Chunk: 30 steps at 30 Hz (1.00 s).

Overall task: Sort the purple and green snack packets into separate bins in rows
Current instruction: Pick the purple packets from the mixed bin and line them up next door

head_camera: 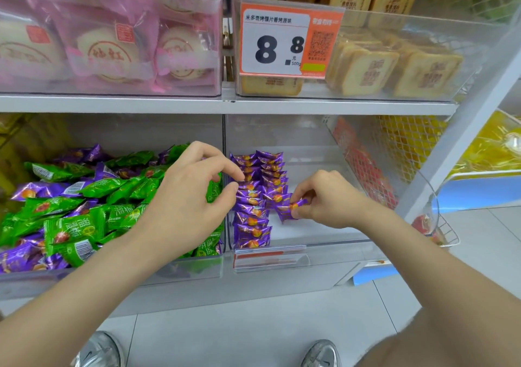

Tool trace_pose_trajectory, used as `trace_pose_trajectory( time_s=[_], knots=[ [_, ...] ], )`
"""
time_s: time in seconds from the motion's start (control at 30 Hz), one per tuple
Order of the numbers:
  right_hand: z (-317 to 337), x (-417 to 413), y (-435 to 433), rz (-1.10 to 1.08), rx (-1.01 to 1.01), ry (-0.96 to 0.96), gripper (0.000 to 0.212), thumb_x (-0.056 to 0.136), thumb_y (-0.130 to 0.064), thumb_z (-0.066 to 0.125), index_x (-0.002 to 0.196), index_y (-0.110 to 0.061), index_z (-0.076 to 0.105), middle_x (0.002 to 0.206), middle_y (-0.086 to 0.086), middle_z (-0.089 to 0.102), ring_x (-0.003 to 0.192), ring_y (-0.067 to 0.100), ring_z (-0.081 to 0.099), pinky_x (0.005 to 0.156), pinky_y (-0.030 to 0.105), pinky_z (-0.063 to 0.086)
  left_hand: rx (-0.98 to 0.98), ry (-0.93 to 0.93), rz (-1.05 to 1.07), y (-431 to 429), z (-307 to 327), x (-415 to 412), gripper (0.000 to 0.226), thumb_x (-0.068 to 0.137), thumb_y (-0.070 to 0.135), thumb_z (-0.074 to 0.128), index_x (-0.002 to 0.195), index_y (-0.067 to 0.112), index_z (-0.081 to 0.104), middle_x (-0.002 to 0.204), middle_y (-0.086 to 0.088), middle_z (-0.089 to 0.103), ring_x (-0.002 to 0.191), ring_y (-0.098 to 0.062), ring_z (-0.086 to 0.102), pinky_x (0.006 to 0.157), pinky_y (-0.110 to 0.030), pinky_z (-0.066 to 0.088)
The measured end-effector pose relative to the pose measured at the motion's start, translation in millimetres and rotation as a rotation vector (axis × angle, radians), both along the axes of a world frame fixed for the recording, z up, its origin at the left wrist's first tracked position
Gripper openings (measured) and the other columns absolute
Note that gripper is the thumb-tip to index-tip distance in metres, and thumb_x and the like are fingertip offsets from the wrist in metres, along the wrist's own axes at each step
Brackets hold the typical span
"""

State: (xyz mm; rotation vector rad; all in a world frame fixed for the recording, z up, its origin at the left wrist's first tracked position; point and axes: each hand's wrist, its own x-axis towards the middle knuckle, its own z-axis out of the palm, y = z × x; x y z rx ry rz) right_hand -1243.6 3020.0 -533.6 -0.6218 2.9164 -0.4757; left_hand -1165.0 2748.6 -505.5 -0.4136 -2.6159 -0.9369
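A clear left bin [112,277] holds a mixed heap of green packets [76,232] and purple packets [31,190]. In the clear right bin [332,239], purple packets [252,211] lie in two neat rows at its left side. My right hand [327,200] pinches one purple packet [290,207] at the near end of the second row. My left hand [191,194] hovers over the divider between the bins, fingers loosely curved, thumb and forefinger apart, holding nothing.
An upper shelf [225,104] carries bins of pink-wrapped cakes [112,45] and tan biscuits [394,65], with an orange 8.8 price tag [287,42]. A wire basket [439,225] hangs at right. My shoes [98,349] stand on grey floor tiles.
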Motion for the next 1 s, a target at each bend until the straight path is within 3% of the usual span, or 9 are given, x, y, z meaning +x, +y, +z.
trace_pose_trajectory(
  time_s=[0.27, 0.47, 0.73, 0.83, 0.93, 1.0],
  knots=[
    [-17, -5, -15, -0.011, -0.053, 0.099, 0.018, 0.079, -0.030, 0.087, 0.092, -0.021, 0.081, 0.078, -0.004, 0.074, 0.075, 0.016, 0.069, 0.080, 0.035, 0.057, -0.008, -0.029, -0.024, 1, -1, -2, 0.019, 0.095, 0.021, 0.067, 0.097, 0.039, 0.073, 0.110, 0.018, 0.053, 0.097, 0.000, 0.057, 0.076, -0.012, 0.038],
    [-23, -5, -21, 0.029, 0.023, 0.165, 0.020, 0.080, -0.030, 0.081, 0.098, -0.023, 0.082, 0.086, -0.001, 0.077, 0.079, 0.023, 0.068, 0.077, 0.039, 0.058, -0.020, -0.037, -0.024, 2, -3, -2, 0.020, 0.097, 0.021, 0.065, 0.100, 0.040, 0.072, 0.111, 0.018, 0.052, 0.100, 0.002, 0.055, 0.077, -0.012, 0.038],
    [-14, -1, -17, 0.003, 0.062, 0.193, 0.026, 0.083, -0.042, 0.078, 0.104, -0.027, 0.077, 0.095, -0.006, 0.072, 0.080, 0.013, 0.059, 0.079, 0.037, 0.056, 0.010, -0.004, -0.026, -3, 1, 4, 0.012, 0.099, 0.026, 0.062, 0.110, 0.032, 0.065, 0.110, 0.019, 0.054, 0.096, 0.003, 0.058, 0.079, -0.007, 0.039],
    [7, 14, -33, -0.021, -0.121, 0.314, 0.012, 0.091, -0.025, 0.065, 0.096, -0.023, 0.076, 0.079, -0.013, 0.067, 0.065, 0.002, 0.054, 0.073, 0.032, 0.054, 0.012, -0.006, -0.003, -11, 7, 9, 0.007, 0.099, 0.025, 0.061, 0.103, 0.030, 0.064, 0.103, 0.016, 0.058, 0.094, 0.000, 0.059, 0.078, -0.011, 0.040],
    [30, 44, -63, -0.026, -0.437, 0.359, 0.021, 0.089, -0.007, 0.056, 0.088, -0.020, 0.073, 0.069, -0.016, 0.062, 0.064, 0.004, 0.058, 0.064, 0.018, 0.042, -0.092, -0.043, 0.023, -29, 13, 12, 0.008, 0.098, 0.028, 0.062, 0.094, 0.034, 0.064, 0.092, 0.015, 0.059, 0.089, -0.002, 0.058, 0.074, -0.022, 0.041],
    [40, 65, -87, 0.048, -0.550, 0.394, 0.021, 0.087, -0.005, 0.056, 0.089, -0.018, 0.072, 0.074, -0.014, 0.063, 0.067, 0.008, 0.057, 0.065, 0.015, 0.039, -0.178, -0.086, 0.042, -43, 17, 16, 0.008, 0.098, 0.030, 0.061, 0.093, 0.035, 0.065, 0.088, 0.016, 0.058, 0.084, 0.000, 0.056, 0.072, -0.024, 0.040]
  ],
)
